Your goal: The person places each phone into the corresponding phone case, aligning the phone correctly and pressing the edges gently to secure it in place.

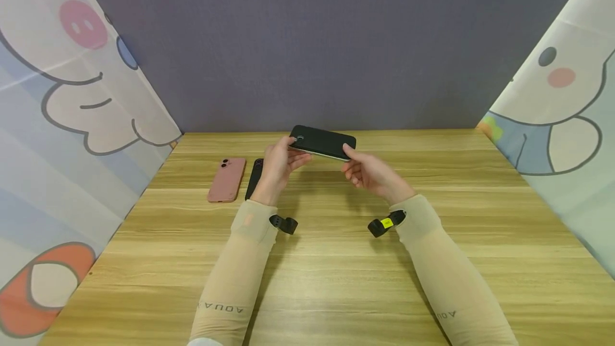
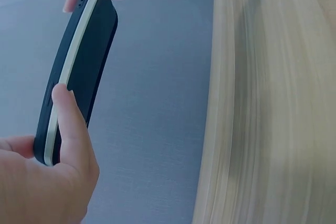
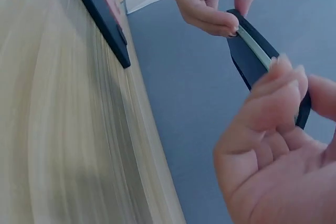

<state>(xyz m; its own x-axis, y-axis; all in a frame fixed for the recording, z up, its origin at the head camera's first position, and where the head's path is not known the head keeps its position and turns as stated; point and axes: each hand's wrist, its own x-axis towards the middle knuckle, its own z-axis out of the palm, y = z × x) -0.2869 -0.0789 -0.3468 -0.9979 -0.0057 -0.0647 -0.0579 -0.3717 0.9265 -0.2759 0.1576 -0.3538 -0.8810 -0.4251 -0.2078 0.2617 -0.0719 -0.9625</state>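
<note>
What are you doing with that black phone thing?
A person holds a phone in a black case up above the wooden table with both hands. The left hand pinches one end, near the camera hole, and the right hand holds the other end. A pale edge of the phone shows inside the dark case. On the table to the left lie a pink phone and, beside it, another black case, partly hidden behind the left hand.

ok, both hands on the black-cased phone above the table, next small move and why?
Probably peel a corner of the black case off: left hand and right hand pinch opposite ends, and the phone's pale edge shows along the case's rim.
</note>
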